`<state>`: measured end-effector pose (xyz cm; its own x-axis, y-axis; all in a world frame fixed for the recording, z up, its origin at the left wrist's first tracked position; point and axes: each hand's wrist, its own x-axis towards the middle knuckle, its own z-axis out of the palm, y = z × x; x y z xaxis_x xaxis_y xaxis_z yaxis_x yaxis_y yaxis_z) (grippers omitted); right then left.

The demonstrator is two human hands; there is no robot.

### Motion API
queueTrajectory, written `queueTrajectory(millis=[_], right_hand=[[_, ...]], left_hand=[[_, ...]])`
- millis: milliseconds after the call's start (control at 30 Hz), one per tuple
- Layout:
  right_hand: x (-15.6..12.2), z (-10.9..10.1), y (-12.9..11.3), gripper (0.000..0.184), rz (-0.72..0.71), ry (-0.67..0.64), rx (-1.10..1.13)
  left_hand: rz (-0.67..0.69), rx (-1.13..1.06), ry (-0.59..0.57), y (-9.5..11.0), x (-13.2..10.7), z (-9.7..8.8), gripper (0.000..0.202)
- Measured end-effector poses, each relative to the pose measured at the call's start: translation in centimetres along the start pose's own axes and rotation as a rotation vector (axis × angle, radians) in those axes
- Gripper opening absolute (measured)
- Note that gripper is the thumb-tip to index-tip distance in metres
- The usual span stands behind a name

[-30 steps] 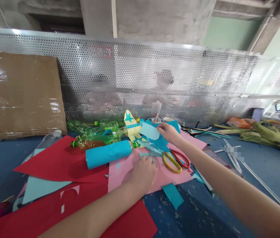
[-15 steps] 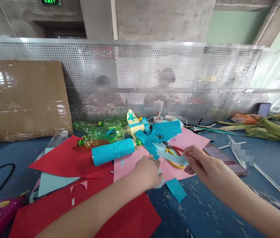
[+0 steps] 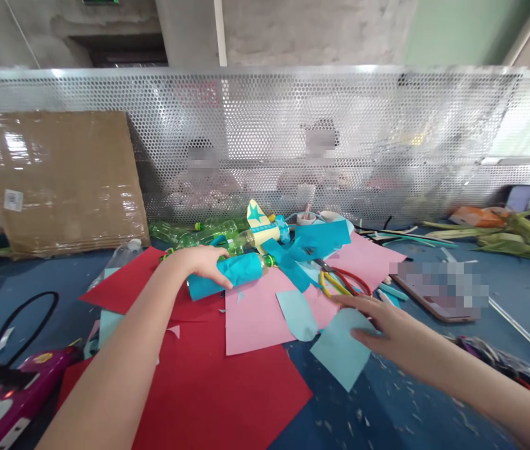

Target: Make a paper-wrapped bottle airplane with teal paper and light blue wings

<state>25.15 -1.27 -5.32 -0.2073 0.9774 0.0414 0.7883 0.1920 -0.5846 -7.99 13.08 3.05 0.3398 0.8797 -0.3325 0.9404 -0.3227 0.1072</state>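
Observation:
My left hand (image 3: 202, 262) reaches forward and closes over the left part of a plastic bottle wrapped in blue paper (image 3: 237, 272). My right hand (image 3: 384, 328) lies flat with fingers stretched out, resting on a light-blue paper piece (image 3: 337, 353) at the edge of the pink sheet (image 3: 255, 312). A second rounded light-blue cut-out (image 3: 297, 312) lies on the pink sheet just left of that hand. Scissors with yellow and red handles (image 3: 342, 284) sit beyond my right hand.
Red paper sheets (image 3: 213, 394) cover the blue table. Green bottles (image 3: 190, 236) and a yellow paper rocket (image 3: 260, 228) lie by a perforated metal screen (image 3: 387, 137). Cardboard (image 3: 59, 181) leans at left. A purple glue gun (image 3: 25, 387) sits near left; a phone (image 3: 434, 284) at right.
My left hand left the pink sheet and moved up-left onto the blue-wrapped bottle. My right hand laid the light-blue pieces down and now rests flat on one.

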Motion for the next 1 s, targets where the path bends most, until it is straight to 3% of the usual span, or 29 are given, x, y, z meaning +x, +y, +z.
queueTrajectory(millis=[133, 267, 400, 533, 633, 733, 867, 1000], right_hand=[[-0.6, -0.7, -0.6, 0.038, -0.05, -0.109, -0.061], [-1.0, -1.2, -2.9, 0.026, -0.029, 0.004, 0.015], [-0.4, -0.4, -5.5, 0.038, 0.07, -0.042, 0.384], [0.6, 1.4, -6.5, 0.036, 0.016, -0.032, 0.622], [0.7, 2.3, -6.8, 0.027, -0.07, 0.002, 0.507], [0.5, 2.8, -7.5, 0.012, -0.261, -0.027, 0.284], [1.4, 3.7, -9.2, 0.017, -0.557, -0.091, -0.015], [4.4, 5.2, -10.6, 0.021, -0.678, -0.053, -0.235]], left_hand=[[0.012, -0.068, -0.006, 0.2, 0.6, 0.3, 0.09], [0.034, -0.169, 0.013, 0.0, 0.3, -0.3, 0.08], [0.062, -0.383, 0.047, 0.5, -0.3, -0.7, 0.081], [0.028, -0.693, 0.134, 1.4, -0.8, -0.9, 0.091], [0.012, -0.693, 0.17, 1.7, -1.0, -1.1, 0.099], [0.011, -0.616, 0.176, 1.9, -1.0, -1.2, 0.103], [0.002, -0.551, 0.185, 1.9, -1.2, -1.3, 0.099], [0.021, -0.563, 0.169, 1.7, -1.4, -1.4, 0.092]])
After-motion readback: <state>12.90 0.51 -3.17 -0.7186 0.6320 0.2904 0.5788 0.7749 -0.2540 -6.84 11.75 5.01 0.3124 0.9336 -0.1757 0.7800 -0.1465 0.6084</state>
